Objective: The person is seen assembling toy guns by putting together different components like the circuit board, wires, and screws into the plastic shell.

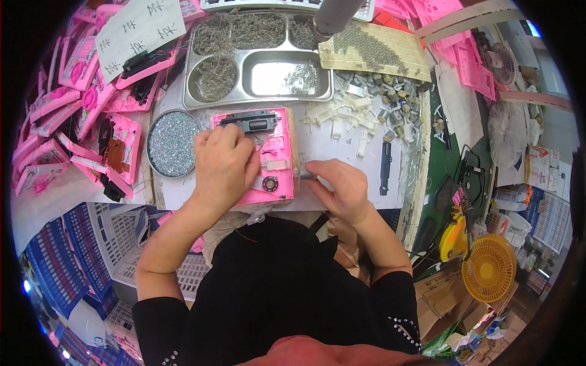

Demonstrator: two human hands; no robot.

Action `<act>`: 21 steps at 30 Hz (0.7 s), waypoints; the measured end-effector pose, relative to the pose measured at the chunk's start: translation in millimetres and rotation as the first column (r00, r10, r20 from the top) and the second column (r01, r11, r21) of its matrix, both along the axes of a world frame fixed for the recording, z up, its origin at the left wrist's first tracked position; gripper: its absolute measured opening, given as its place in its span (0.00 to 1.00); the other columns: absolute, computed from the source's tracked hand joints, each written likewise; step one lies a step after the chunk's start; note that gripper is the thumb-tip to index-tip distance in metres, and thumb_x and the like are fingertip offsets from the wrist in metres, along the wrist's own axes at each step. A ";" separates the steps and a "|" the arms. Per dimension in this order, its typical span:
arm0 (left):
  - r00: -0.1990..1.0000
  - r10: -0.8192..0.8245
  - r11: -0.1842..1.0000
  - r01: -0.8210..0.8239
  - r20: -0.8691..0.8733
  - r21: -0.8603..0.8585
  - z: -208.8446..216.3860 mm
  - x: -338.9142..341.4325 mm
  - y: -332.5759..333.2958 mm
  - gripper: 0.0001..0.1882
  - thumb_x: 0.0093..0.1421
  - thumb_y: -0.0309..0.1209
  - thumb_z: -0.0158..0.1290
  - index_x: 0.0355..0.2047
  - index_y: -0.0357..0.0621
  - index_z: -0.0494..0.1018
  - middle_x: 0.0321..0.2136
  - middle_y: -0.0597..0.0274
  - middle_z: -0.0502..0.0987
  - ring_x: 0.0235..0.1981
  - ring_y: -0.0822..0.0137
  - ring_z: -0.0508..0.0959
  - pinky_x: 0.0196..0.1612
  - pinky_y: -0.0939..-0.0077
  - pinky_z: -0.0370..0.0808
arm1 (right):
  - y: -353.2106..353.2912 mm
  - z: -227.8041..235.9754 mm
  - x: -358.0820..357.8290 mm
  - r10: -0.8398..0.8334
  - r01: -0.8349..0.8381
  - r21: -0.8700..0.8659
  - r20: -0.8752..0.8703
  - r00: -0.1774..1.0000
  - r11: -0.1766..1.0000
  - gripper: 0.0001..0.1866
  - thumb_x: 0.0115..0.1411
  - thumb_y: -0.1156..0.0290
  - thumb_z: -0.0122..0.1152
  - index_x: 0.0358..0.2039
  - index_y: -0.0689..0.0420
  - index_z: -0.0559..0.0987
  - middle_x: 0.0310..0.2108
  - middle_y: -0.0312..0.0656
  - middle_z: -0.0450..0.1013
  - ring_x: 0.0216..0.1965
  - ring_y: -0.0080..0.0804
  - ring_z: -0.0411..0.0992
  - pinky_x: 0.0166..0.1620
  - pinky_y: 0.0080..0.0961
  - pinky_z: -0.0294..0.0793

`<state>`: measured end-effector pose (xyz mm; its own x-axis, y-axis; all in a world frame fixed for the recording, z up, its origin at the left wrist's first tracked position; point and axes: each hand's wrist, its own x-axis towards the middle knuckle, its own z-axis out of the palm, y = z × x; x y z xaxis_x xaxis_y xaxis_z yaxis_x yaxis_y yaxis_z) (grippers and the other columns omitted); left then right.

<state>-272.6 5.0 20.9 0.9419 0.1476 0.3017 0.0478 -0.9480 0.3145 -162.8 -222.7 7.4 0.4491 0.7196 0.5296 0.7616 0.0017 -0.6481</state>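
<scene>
Nearest to us, our left hand [223,165] lies palm-down on the pink plastic panel [268,158], its fingers [244,152] curled shut and pressing on the panel's left half; whether they pinch anything underneath we cannot tell. Our right hand [342,186] sits just beside the panel's right edge, its fingers [317,174] closed on a small silvery metal piece [305,175] that touches that edge. The panel rests flat on the bench [342,146] between both hands, with a round speaker [270,183] near its lower edge and a black part [250,121] across its top. Left of it stands a round tin of screws [173,143] (close by our left wrist). To the right, a black tool [384,168] lies on the bench, and beyond it small white and grey parts [366,104] are scattered. Farther off stands a steel compartment tray [256,61] holding heaps of small metal pieces, and stacks of pink housings [79,110] crowd the far left.
</scene>
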 end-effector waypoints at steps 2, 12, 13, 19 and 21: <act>0.999 -0.009 1.000 0.008 -0.041 -0.022 2.2 7.1 -2.9 0.06 0.54 0.31 0.63 0.31 0.48 0.79 0.30 0.62 0.74 0.33 0.59 0.77 0.41 0.60 0.69 | 5.3 0.1 4.0 0.002 -0.002 0.018 -0.004 1.000 1.000 0.19 0.47 0.82 0.74 0.42 0.62 0.81 0.34 0.46 0.80 0.28 0.41 0.78 0.29 0.32 0.77; 0.943 0.008 0.994 0.028 -0.334 0.103 -15.5 23.4 -20.2 0.10 0.60 0.35 0.59 0.28 0.42 0.75 0.23 0.56 0.80 0.24 0.54 0.82 0.29 0.58 0.79 | -4.6 0.6 4.3 0.000 0.000 -0.004 -0.031 1.000 1.000 0.19 0.49 0.83 0.76 0.42 0.61 0.79 0.32 0.45 0.81 0.28 0.39 0.80 0.30 0.29 0.77; 0.943 0.026 0.997 0.000 -0.332 0.077 -13.4 25.5 -21.8 0.10 0.60 0.35 0.58 0.29 0.42 0.76 0.23 0.55 0.80 0.24 0.53 0.82 0.29 0.57 0.79 | -6.9 -0.9 3.6 -0.006 0.006 -0.003 -0.038 0.999 1.000 0.19 0.49 0.83 0.76 0.42 0.61 0.79 0.32 0.45 0.81 0.28 0.38 0.80 0.30 0.29 0.77; 0.951 0.151 0.989 -0.145 -0.270 0.042 -11.2 27.5 -33.0 0.10 0.60 0.36 0.59 0.31 0.43 0.77 0.25 0.54 0.81 0.26 0.52 0.82 0.30 0.58 0.79 | -14.1 -8.4 4.0 -0.015 0.016 0.005 -0.085 0.996 1.000 0.19 0.49 0.82 0.76 0.42 0.60 0.79 0.32 0.44 0.81 0.28 0.37 0.80 0.31 0.28 0.77; 0.962 0.163 0.987 -0.156 -0.220 0.050 -14.3 24.0 -33.9 0.10 0.60 0.36 0.59 0.32 0.43 0.78 0.25 0.54 0.81 0.26 0.52 0.82 0.30 0.58 0.79 | -14.9 -9.0 4.1 -0.009 0.010 0.013 -0.099 0.995 1.000 0.19 0.49 0.82 0.76 0.42 0.60 0.79 0.32 0.44 0.81 0.28 0.37 0.79 0.31 0.28 0.77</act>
